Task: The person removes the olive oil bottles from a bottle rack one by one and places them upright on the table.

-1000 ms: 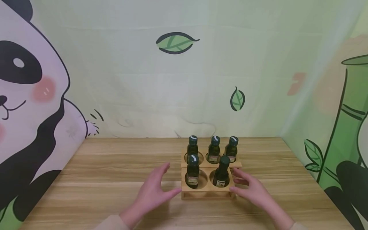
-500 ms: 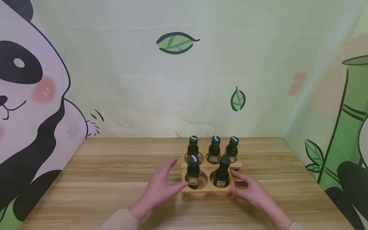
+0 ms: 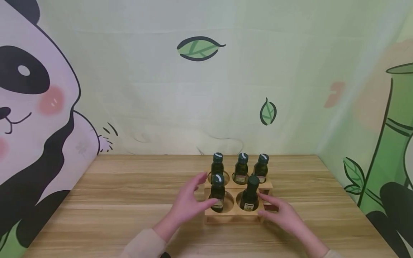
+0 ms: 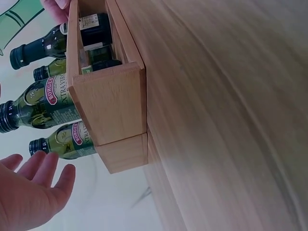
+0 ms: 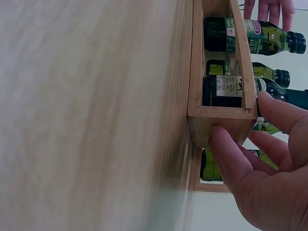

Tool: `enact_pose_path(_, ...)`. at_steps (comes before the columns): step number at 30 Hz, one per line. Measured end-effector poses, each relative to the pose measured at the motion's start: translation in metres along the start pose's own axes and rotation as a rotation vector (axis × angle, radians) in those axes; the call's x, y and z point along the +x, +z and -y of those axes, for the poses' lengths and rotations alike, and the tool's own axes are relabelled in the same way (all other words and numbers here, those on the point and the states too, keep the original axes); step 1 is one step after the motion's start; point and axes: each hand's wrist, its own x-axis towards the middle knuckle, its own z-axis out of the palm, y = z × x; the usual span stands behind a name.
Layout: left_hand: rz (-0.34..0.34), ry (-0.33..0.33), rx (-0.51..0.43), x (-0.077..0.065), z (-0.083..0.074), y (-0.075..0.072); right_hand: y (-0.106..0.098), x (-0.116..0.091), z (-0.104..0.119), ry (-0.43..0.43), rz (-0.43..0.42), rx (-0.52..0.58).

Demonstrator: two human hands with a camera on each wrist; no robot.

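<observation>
A two-tier wooden bottle rack [image 3: 233, 216] stands on the table, holding several small dark-green olive oil bottles. Three are in the back row, one of them a bottle [image 3: 241, 168] in the middle. My left hand [image 3: 190, 200] is beside the front-left olive oil bottle [image 3: 218, 190], its fingers apart and its thumb crossing in front of the label. Around the rack's right end, the thumb and fingers of my right hand [image 3: 282, 211] hold the front corner. Next to them stands a darker bottle [image 3: 250, 193] with a pale label. Each front bottle's base shows through the rack's open front [image 5: 248, 72].
The wood-grain table [image 3: 135, 200] extends to both sides of the rack. Behind it hangs a pale green cloth backdrop [image 3: 145, 89] printed with a panda, leaves and bamboo. Pale sleeves [image 3: 145, 243] cover the forearms.
My left hand has moved right and slightly away from me, from beside the rack to the front-left bottle. My right hand stays at the rack's right end. The bottles and rack keep their places.
</observation>
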Motion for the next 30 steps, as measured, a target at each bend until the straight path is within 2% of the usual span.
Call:
enact_pose_path(9,0.011,0.030,-0.122,0.006,0.002,0.009,0.001,0.001,-0.003,-0.007,-0.008,0.002)
enact_pose_path(30,0.016,-0.002,-0.235,0.020,-0.004,0.011,0.002,0.003,-0.004,-0.025,-0.005,-0.007)
